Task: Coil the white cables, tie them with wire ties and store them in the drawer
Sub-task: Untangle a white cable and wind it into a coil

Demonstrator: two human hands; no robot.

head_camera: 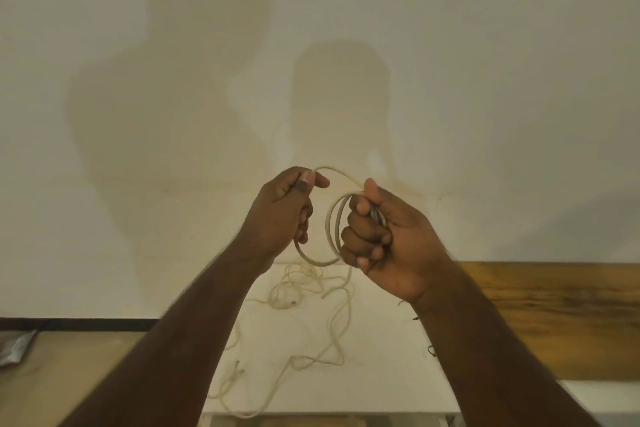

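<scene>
Both hands are raised in front of a pale wall. My right hand [381,236] grips a small coil of white cable [334,218], several loops bunched in its fist. My left hand [287,208] pinches the same cable between thumb and fingers, and a strand arcs from it over to the coil. Below the hands, loose white cables [311,288] lie tangled on a white tabletop [381,374], with one strand trailing toward the table's front edge. No wire ties or drawer can be made out.
A wooden board or panel [554,315] lies to the right behind my right forearm. At the far left a grey plastic bag [15,347] sits on a tan surface below a dark baseboard [76,323].
</scene>
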